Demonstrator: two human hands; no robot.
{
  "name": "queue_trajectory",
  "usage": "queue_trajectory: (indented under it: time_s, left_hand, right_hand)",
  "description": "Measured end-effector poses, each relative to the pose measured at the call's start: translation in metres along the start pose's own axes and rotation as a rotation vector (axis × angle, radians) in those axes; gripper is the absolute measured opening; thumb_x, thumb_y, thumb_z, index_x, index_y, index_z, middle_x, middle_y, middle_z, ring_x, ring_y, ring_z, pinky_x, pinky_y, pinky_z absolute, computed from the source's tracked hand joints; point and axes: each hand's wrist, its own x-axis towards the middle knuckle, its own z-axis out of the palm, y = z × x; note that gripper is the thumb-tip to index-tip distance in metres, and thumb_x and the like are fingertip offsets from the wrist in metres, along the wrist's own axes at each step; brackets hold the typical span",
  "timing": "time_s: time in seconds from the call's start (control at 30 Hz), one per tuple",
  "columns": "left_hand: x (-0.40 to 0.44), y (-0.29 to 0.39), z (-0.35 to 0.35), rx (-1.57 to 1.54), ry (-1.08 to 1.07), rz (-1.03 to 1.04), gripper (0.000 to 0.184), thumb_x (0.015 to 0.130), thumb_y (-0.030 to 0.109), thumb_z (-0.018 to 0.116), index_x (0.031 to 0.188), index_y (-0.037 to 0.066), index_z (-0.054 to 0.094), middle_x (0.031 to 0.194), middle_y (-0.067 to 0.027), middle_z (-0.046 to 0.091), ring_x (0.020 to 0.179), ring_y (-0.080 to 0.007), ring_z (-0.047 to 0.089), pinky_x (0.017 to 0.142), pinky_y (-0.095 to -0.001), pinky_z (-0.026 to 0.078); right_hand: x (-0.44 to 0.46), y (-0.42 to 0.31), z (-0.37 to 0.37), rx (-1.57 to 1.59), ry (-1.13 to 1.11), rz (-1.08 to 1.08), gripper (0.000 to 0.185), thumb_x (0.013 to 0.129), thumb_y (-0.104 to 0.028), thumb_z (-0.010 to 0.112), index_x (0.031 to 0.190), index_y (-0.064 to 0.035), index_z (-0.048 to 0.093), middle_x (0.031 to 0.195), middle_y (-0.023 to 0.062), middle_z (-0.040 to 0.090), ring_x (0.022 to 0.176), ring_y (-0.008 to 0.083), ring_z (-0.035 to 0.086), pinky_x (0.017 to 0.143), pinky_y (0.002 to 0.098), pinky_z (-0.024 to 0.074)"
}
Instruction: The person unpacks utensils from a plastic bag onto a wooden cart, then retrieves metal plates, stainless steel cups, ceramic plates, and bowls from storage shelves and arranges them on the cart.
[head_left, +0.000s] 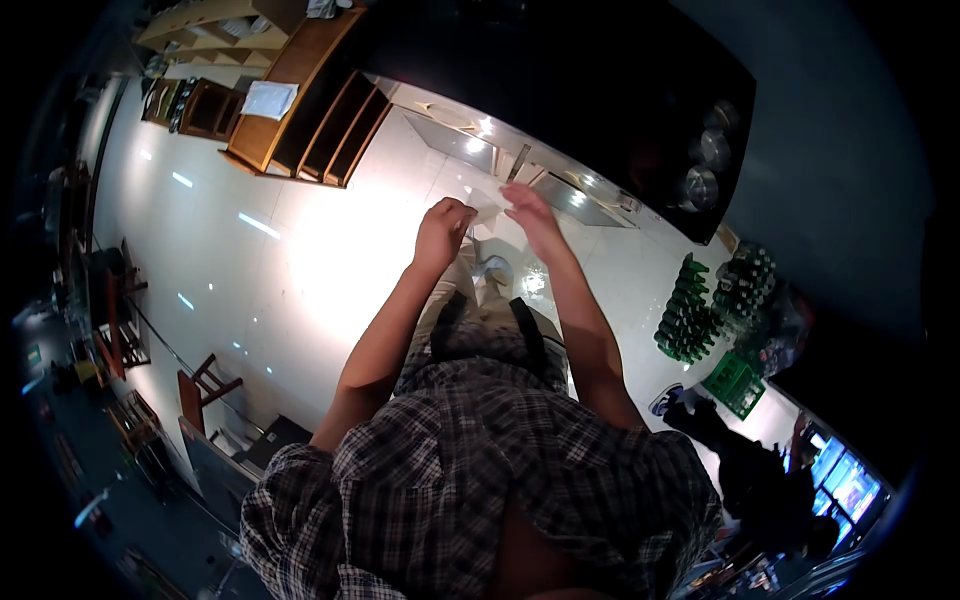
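My left hand (441,238) is raised in front of my body with its fingers curled together. A pale, translucent patch (484,213) shows beside its fingertips; I cannot tell whether it is a held thing or part of the floor behind. My right hand (533,215) is a little to the right, its fingers stretched out and partly spread, with nothing visible in them. The two hands are apart. Beyond them stands a long counter with a black top (560,90) and shiny lower panels (580,197); a narrow upright strip (520,163) shows just past my right fingertips.
A wooden shelf unit (345,130) adjoins the counter at the left. Green bottles (685,315) and a green crate (735,386) stand on the floor at right, near a person in dark clothes (765,480). Round clear vessels (714,150) sit on the countertop. A wooden chair (205,385) is at left.
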Motion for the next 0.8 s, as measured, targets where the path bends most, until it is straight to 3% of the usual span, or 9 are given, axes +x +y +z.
queue_trajectory:
  time_s: [0.07, 0.17, 0.2, 0.3, 0.43, 0.47, 0.57, 0.63, 0.8]
  left_hand:
    - [-0.004, 0.001, -0.006, -0.158, -0.002, -0.083, 0.015, 0.075, -0.003, 0.067, 0.088, 0.004, 0.068, 0.088, -0.0081, 0.064, 0.079, -0.0251, 0.062, 0.070, -0.0341, 0.049]
    - [-0.009, 0.005, -0.023, -0.371, 0.019, -0.144, 0.010, 0.080, 0.004, 0.070, 0.089, 0.003, 0.068, 0.085, -0.0082, 0.064, 0.078, -0.0194, 0.062, 0.070, -0.0294, 0.049]
    - [-0.011, 0.013, -0.036, -0.342, -0.030, -0.198, 0.011, 0.080, 0.004, 0.070, 0.091, 0.002, 0.067, 0.086, -0.0078, 0.064, 0.081, -0.0178, 0.062, 0.074, -0.0293, 0.049]
    - [-0.028, 0.013, -0.042, -0.338, -0.064, -0.337, 0.018, 0.082, 0.008, 0.072, 0.098, 0.001, 0.066, 0.091, -0.0080, 0.066, 0.087, -0.0163, 0.062, 0.080, -0.0287, 0.049]
    - [-0.048, 0.010, -0.074, -0.304, 0.018, -0.438, 0.021, 0.085, 0.012, 0.070, 0.102, 0.002, 0.065, 0.095, -0.0076, 0.068, 0.089, -0.0155, 0.063, 0.083, -0.0280, 0.049]
    - [-0.054, 0.008, -0.082, -0.306, 0.069, -0.432, 0.020, 0.084, 0.012, 0.070, 0.101, 0.002, 0.065, 0.093, -0.0079, 0.069, 0.088, -0.0164, 0.064, 0.081, -0.0287, 0.049]
    - [-0.072, -0.006, -0.109, -0.361, 0.194, -0.439, 0.020, 0.084, 0.009, 0.069, 0.102, 0.001, 0.065, 0.090, -0.0072, 0.069, 0.085, -0.0150, 0.065, 0.079, -0.0281, 0.050]
    - [-0.082, -0.017, -0.146, -0.758, 0.300, -0.555, 0.017, 0.085, 0.007, 0.068, 0.100, -0.001, 0.064, 0.089, -0.0077, 0.069, 0.084, -0.0136, 0.064, 0.077, -0.0262, 0.051]
    - [-0.115, -0.057, -0.206, -0.871, 0.390, -0.584, 0.010, 0.088, 0.003, 0.063, 0.095, -0.004, 0.063, 0.083, -0.0083, 0.068, 0.080, -0.0147, 0.065, 0.075, -0.0255, 0.052]
  right_hand:
    - [-0.028, 0.000, 0.032, -0.755, -0.253, -0.465, 0.045, 0.082, -0.011, 0.067, 0.125, -0.0055, 0.052, 0.120, 0.0093, 0.059, 0.111, 0.0227, 0.056, 0.095, 0.0343, 0.0441]
    - [-0.045, -0.005, 0.069, -1.043, -0.189, -0.449, 0.036, 0.076, -0.007, 0.073, 0.110, -0.0036, 0.061, 0.108, 0.0101, 0.064, 0.102, 0.0211, 0.060, 0.086, 0.0333, 0.0478]
    - [-0.045, -0.002, 0.080, -0.903, -0.159, -0.348, 0.021, 0.079, -0.008, 0.071, 0.098, -0.0033, 0.065, 0.098, 0.0102, 0.067, 0.093, 0.0169, 0.063, 0.080, 0.0321, 0.0487]
    - [-0.044, 0.003, 0.077, -0.831, -0.176, -0.115, 0.016, 0.082, -0.008, 0.070, 0.096, -0.0020, 0.065, 0.092, 0.0090, 0.068, 0.086, 0.0131, 0.062, 0.078, 0.0290, 0.0485]
    - [-0.040, 0.008, 0.095, -0.468, -0.269, -0.047, 0.021, 0.093, -0.017, 0.059, 0.098, 0.0029, 0.063, 0.091, 0.0062, 0.067, 0.086, 0.0124, 0.061, 0.081, 0.0268, 0.0468]
    - [-0.041, 0.010, 0.101, -0.519, -0.305, -0.041, 0.028, 0.098, -0.022, 0.051, 0.101, 0.0039, 0.062, 0.090, 0.0065, 0.067, 0.087, 0.0137, 0.061, 0.084, 0.0269, 0.0457]
    - [-0.046, 0.020, 0.140, -0.522, -0.347, 0.019, 0.031, 0.099, -0.024, 0.047, 0.103, 0.0036, 0.062, 0.091, 0.0089, 0.068, 0.089, 0.0150, 0.061, 0.086, 0.0283, 0.0454]
    - [-0.043, 0.026, 0.182, -0.524, -0.380, 0.041, 0.032, 0.100, -0.024, 0.045, 0.104, 0.0034, 0.061, 0.092, 0.0101, 0.068, 0.090, 0.0156, 0.061, 0.087, 0.0291, 0.0453]
    - [-0.033, 0.061, 0.245, -0.553, -0.355, 0.098, 0.028, 0.099, -0.020, 0.046, 0.109, 0.0014, 0.061, 0.096, 0.0120, 0.069, 0.090, 0.0166, 0.062, 0.088, 0.0296, 0.0450]
